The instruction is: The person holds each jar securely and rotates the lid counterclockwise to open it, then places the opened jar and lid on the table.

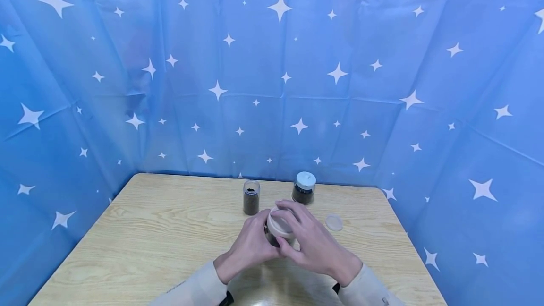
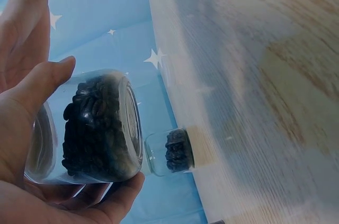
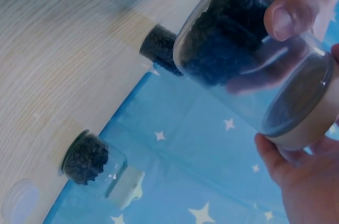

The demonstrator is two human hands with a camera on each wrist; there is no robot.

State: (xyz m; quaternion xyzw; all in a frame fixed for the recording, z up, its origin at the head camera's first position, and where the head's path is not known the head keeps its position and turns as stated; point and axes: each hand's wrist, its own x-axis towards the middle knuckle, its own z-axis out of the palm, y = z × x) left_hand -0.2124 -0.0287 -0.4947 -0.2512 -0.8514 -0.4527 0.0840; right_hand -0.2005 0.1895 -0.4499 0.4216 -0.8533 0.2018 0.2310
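Observation:
Above the table, my left hand (image 1: 251,242) grips a clear glass jar (image 3: 225,36) partly filled with dark, bean-like pieces (image 2: 92,128). A pale, whitish lid (image 1: 281,225) sits on the jar's mouth. Fingers and thumb of my right hand (image 1: 314,240) are curled round that lid's rim. In the right wrist view the jar is tilted, with its contents gathered toward the base. Whether the lid is tight or loose cannot be seen.
Behind my hands stands a narrow clear jar (image 1: 251,203) of dark pieces, no lid visible on it. A second jar (image 1: 303,196) with a pale lid (image 1: 306,181) stands near the back edge. A clear round lid (image 1: 334,223) lies on the wooden table (image 1: 170,230). A starry blue curtain (image 1: 255,70) surrounds the table.

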